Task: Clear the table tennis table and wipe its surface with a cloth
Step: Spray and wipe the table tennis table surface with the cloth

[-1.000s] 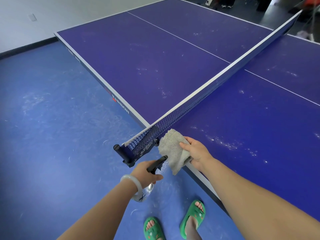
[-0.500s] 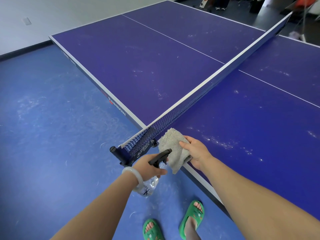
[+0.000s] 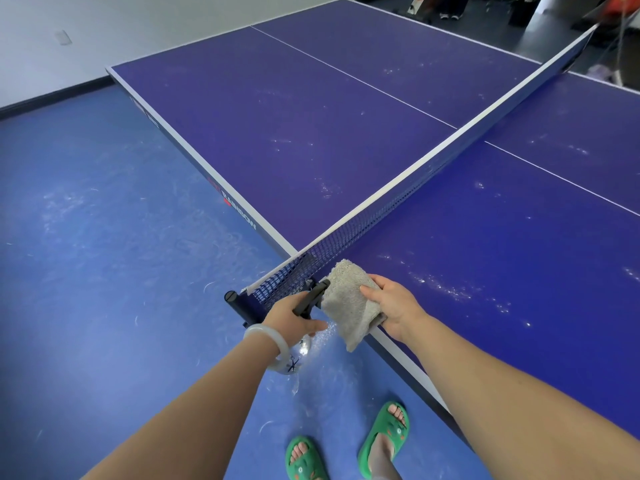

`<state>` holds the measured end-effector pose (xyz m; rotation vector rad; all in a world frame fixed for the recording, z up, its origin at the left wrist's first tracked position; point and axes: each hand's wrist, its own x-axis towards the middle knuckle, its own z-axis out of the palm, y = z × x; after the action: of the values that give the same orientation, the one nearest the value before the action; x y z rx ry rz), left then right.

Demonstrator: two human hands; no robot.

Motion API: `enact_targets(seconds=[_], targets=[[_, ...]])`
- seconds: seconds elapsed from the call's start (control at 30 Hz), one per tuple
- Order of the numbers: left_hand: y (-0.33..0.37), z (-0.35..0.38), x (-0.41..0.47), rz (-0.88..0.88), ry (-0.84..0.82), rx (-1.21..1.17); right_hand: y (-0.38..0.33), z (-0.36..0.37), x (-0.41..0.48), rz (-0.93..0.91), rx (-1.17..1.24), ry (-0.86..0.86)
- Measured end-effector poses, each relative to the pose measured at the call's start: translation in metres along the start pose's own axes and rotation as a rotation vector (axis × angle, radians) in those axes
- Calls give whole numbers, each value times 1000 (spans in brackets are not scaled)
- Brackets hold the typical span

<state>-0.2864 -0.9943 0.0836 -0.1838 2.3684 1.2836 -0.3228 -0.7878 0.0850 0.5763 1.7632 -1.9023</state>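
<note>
Beside the net post (image 3: 231, 299), off the near edge of the counter (image 3: 519, 271), the left hand (image 3: 294, 318) is wrapped around the neck of a clear spray bottle (image 3: 294, 358), its black trigger head (image 3: 311, 299) slanting up and to the right so that the nozzle end points at the cloth and sits touching or just short of it. Below that hand the bottle body hangs down toward the floor (image 3: 104, 271); it is see-through and how much liquid it holds cannot be told. A pale bangle (image 3: 266, 341) circles the left wrist. Just right of the nozzle, the right hand (image 3: 391, 306) pinches a grey-beige cloth (image 3: 349, 299), thumb on the front face and fingers behind, with the hand resting at the white edge of the counter. That cloth is folded into a thick pad; its long axis runs from upper left, close to the net (image 3: 381, 209), down to a lower corner that droops past the counter edge over the floor. Beyond the right hand, pale dusty streaks (image 3: 450, 289) lie scattered on the purple top. Farther from both hands the net stretches away to the upper right, dividing the counter. Under the forearms, two feet in green slippers (image 3: 384, 438) stand on the blue floor.
</note>
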Motion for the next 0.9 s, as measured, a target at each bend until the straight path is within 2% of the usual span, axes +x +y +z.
enact_targets(seconds=[0.13, 0.33, 0.53, 0.63, 0.8, 0.9], targets=[[14, 4, 3, 62, 0, -65, -2, 2, 3, 4, -3, -4], [6, 9, 0, 34, -87, -52, 1, -4, 8, 41, 69, 31], [5, 12, 11, 14, 10, -120, 5, -22, 12, 73, 178, 91], [13, 12, 22, 28, 64, -160, -5, -35, 15, 23, 180, 138], [20, 14, 37, 16, 121, -226, -36, -52, 28, -204, -123, 236], [22, 19, 38, -20, 135, -251, -35, -47, 30, -374, -393, 159]])
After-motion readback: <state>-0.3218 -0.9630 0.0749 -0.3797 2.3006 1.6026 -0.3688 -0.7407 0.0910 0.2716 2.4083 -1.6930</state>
